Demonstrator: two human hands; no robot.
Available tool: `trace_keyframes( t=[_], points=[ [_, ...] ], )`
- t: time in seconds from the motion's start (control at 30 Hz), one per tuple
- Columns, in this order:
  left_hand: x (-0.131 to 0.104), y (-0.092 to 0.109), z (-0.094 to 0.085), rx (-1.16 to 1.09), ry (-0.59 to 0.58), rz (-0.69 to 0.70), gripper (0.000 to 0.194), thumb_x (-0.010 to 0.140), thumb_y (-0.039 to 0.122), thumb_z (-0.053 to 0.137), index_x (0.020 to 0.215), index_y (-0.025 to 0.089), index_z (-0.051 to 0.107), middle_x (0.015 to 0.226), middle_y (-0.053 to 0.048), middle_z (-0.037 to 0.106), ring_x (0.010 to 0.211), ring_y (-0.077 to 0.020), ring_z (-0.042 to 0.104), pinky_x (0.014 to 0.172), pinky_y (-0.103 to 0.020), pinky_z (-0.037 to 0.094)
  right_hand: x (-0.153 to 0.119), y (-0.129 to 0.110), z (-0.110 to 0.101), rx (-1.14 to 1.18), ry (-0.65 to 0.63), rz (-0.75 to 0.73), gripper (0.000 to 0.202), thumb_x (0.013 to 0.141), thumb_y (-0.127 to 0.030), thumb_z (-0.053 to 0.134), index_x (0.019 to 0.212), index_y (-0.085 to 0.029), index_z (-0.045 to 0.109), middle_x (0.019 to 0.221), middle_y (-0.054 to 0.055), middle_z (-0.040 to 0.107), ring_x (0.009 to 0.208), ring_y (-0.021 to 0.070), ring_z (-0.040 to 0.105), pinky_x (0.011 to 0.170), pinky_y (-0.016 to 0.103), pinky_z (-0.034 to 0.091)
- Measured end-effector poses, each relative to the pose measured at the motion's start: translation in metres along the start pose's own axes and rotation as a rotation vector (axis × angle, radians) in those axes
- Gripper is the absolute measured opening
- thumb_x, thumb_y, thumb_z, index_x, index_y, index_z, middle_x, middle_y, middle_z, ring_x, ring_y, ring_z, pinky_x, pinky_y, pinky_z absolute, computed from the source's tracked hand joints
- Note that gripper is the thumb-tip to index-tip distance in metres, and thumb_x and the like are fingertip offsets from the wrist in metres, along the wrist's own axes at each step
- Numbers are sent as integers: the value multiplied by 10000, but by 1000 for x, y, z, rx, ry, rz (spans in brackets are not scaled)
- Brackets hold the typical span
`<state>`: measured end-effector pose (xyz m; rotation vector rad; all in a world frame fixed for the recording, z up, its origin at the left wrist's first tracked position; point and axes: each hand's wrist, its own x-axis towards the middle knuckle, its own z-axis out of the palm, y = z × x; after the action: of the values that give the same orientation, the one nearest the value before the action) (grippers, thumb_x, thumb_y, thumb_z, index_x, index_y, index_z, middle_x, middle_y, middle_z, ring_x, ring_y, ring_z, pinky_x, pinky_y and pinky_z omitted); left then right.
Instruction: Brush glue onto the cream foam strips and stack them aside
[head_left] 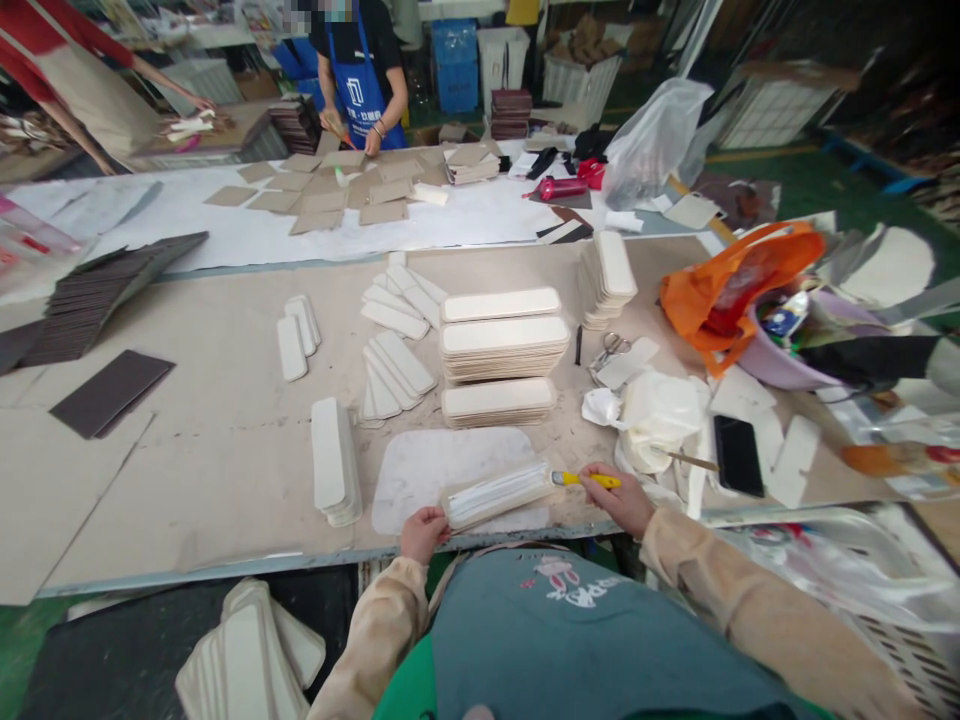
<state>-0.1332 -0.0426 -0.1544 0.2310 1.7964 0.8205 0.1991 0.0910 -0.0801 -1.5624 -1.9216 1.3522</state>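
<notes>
My right hand (621,499) is closed round the yellow handle of a flat brush (571,479). The bristles rest at the right end of a long rounded strip (499,494), whose face carries white streaks. With its fingers pinched, my left hand (424,532) grips the left end of this strip near the table's front edge. Beneath the strip lies a whitish rounded sheet (412,462). Just beyond it are stacks of cream strips (504,334), and another stack (333,455) stands to the left.
Scissors (613,346), a white glue-smeared tub (664,410) and a black phone (738,455) lie to the right. An orange bag (739,285) leans on a purple basin (787,365). Dark sheets (112,393) lie at left. Across the table, a person in a blue apron (365,85) handles cardboard pieces.
</notes>
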Motion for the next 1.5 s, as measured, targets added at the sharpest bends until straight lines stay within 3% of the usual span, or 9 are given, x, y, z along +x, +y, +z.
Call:
trace_keyframes(
  t=[0.43,0.63,0.9,1.17,1.3,1.5],
  points=[
    [1,-1,1,-8,-5,2,110,694,77,597,690,163,528,478,43,579,447,-84,558,474,-180,470,-2,-12,-10,-45,49,-11,283,854,-462,449,860,-209,574,579,-12,616,541,158,570,556,265,435],
    [0,0,1,-14,-5,3,121,686,60,586,692,164,524,475,46,578,443,-84,553,471,-182,466,-1,-16,-14,17,194,-1,283,844,-473,468,855,-209,570,553,-21,587,523,152,545,539,253,424],
    [3,-3,0,-9,-4,8,103,700,68,577,711,160,533,496,40,591,466,-84,567,483,-182,478,-1,-19,-2,-83,10,-76,267,874,-443,431,846,-216,568,570,-23,598,549,155,571,583,267,428],
    [2,-2,0,-10,-15,4,107,699,71,586,708,161,529,485,39,587,449,-84,559,483,-188,481,-1,-14,-6,-88,42,-67,269,856,-450,454,856,-211,577,564,-23,597,528,152,566,561,260,425],
    [1,-2,0,-4,-16,14,103,697,81,592,712,163,533,496,41,589,459,-86,563,489,-193,484,2,-33,10,26,-29,-85,245,863,-423,460,836,-206,570,561,-25,591,528,139,548,551,246,418],
    [3,-3,0,19,-19,22,92,700,90,580,713,168,535,493,43,586,451,-87,556,468,-187,466,11,-56,58,259,-135,-46,228,848,-419,484,826,-206,562,524,-43,560,459,110,483,483,218,398]
  ],
)
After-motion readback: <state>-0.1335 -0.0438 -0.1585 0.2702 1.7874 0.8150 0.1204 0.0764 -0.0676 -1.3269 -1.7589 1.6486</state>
